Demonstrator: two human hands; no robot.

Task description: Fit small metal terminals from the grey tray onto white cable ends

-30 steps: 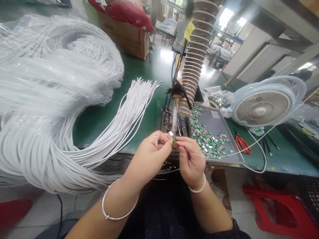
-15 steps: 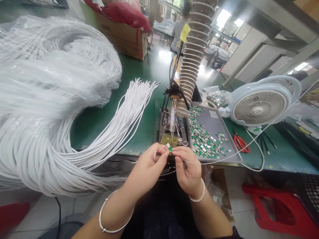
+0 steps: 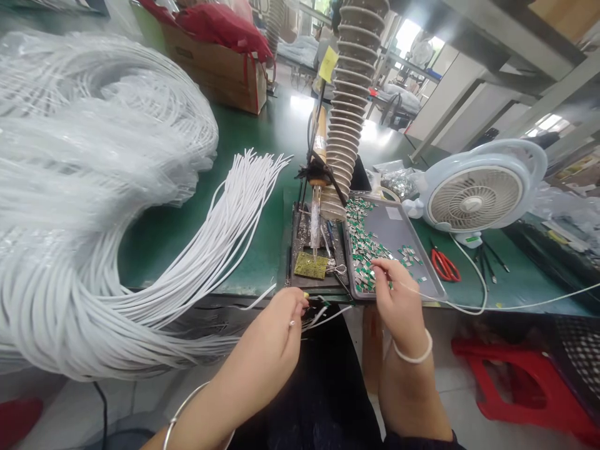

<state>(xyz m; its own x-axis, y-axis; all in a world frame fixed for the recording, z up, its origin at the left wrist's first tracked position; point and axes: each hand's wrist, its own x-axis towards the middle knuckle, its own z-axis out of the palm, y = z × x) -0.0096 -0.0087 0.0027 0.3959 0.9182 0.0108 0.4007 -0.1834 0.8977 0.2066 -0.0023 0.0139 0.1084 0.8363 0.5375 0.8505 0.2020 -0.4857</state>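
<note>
Along a green surface (image 3: 262, 144), white cables (image 3: 187, 265) are lying left of a metal tray (image 3: 398, 228) of green-and-silver clips (image 3: 360, 250); above the tray, the right hand (image 3: 398, 300) is pinching thin white wire (image 3: 424, 294), while the left hand (image 3: 267, 350) is gripping wire ends (image 3: 323, 317) just below it.

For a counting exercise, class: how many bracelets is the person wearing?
2: a metal bangle on the left wrist and a white band on the right wrist.
</note>
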